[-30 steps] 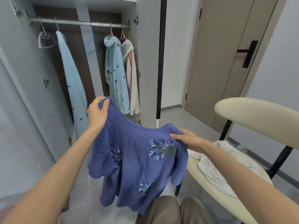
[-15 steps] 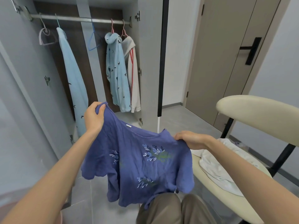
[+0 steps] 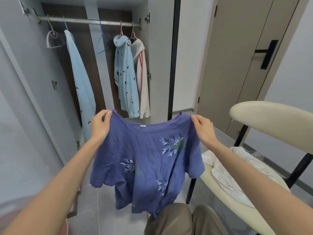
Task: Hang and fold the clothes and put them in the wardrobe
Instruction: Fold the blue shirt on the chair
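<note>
Grey-tiled bedroom, open wardrobe (image 3: 159, 65) ahead, person seated facing it. Blue shirt (image 3: 145, 160) with leaf embroidery hangs in the air between the person and the wardrobe, held up by both shoulders. Left hand (image 3: 100, 126) pinches the left shoulder seam, its fingers (image 3: 105, 114) curled over the fabric edge. Right hand (image 3: 203, 129) grips the opposite shoulder the same way, fingers (image 3: 197, 118) closed on cloth. Change over the last second: the shirt was lopsided, left side high and right side bunched low. Now the hands are wider apart and nearly level, the neckline is stretched open with its white label showing, and the body and both short sleeves hang free above the knees (image 3: 169, 219). Judgement: the garment is shaken out and oriented, ready either for a hanger or for folding; neither has begun. On the rail (image 3: 88, 21) hang a long pale blue garment (image 3: 81, 82), a pale blue hoodie (image 3: 125, 77) and a white hoodie (image 3: 144, 82) with red stripes. Two hangers are empty: a blue hanger (image 3: 101, 43) between the garments and a pale hanger (image 3: 53, 39) at the far left. To the right stands a cream chair (image 3: 271, 116) with a white garment (image 3: 228, 170) crumpled on its seat, probably next in line. Closed door (image 3: 237, 65) behind the chair.
</note>
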{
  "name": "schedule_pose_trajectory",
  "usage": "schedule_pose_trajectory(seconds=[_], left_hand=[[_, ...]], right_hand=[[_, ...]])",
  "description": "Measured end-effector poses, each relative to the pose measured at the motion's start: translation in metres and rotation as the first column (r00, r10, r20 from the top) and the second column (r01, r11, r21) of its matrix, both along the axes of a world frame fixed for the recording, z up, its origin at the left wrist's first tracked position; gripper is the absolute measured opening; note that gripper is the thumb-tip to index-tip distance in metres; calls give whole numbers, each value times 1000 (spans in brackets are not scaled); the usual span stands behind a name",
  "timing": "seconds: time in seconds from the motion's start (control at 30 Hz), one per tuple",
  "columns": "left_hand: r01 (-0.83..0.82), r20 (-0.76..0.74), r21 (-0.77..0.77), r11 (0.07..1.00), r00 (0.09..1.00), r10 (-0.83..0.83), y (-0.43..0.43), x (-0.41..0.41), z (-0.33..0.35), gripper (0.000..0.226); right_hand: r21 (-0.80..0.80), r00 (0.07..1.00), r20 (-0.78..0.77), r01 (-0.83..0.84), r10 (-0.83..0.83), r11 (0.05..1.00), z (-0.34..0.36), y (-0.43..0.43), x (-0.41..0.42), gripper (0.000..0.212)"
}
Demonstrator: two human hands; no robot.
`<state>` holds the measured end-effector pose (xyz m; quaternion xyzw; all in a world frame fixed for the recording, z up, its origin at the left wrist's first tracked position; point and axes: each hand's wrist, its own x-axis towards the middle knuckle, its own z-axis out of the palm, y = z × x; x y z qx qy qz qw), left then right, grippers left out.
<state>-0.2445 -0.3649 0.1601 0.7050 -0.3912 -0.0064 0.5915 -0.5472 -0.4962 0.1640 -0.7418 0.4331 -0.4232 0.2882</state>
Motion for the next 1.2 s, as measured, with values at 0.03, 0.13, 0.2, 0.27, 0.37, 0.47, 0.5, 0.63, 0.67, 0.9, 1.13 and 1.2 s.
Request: schedule_pose_trajectory(seconds=[0.03, 0.13, 0.2, 0.27, 0.37, 0.47, 0.5, 0.63, 0.67, 0.9, 1.13, 1.2], left_hand=[[16, -33, -8, 1000, 999, -16, 1, 0, 0, 28], [49, -112, 6, 999, 992, -48, 1, 3, -4, 32], [64, -132, 23, 998, 989, -60, 2, 4, -6, 32], [76, -136, 56, 996, 988, -67, 2, 3, -9, 33], [38, -32, 137, 990, 999, -34, 5, 2, -12, 34], [8, 64, 188, 982, 998, -20, 4, 3, -16, 32], [11, 73, 194, 981, 997, -25, 3, 1, -15, 31], [44, 200, 206, 978, 976, -86, 0, -2, -7, 27], [56, 256, 206, 977, 960, -109, 0, -1, -5, 24], [-188, 559, 346, 919, 828, -41, -9, 3, 20, 39], [39, 392, 153, 987, 915, -97, -24, -11, 49, 23], [81, 363, 72, 994, 926, -102, -31, -19, 62, 23]], right_hand=[[-10, 1000, 3, 2, -2, 1000, 4, 0, 2, 39], [-62, 999, 41, 22, -19, 998, 14, -2, 6, 35], [-110, 998, 60, 29, -22, 994, 19, -1, 8, 34], [-152, 993, 117, 44, -26, 987, 24, 1, 11, 33], [-176, 997, 83, 15, 0, 984, 35, 3, 15, 30], [-138, 993, -105, -67, 53, 988, 43, 1, 18, 27], [-111, 989, -131, -80, 65, 991, 45, 0, 19, 26], [-113, 947, -310, -119, 79, 986, 49, -8, 13, 28], [-156, 910, -412, -127, 52, 980, 50, -10, 10, 35], [-49, 772, -633, -117, 60, 992, 68, -23, -8, 55], [-4, 847, -527, -81, 67, 997, 94, -23, -13, 21], [-56, 906, -423, -58, 29, 997, 104, -23, -19, 18]])
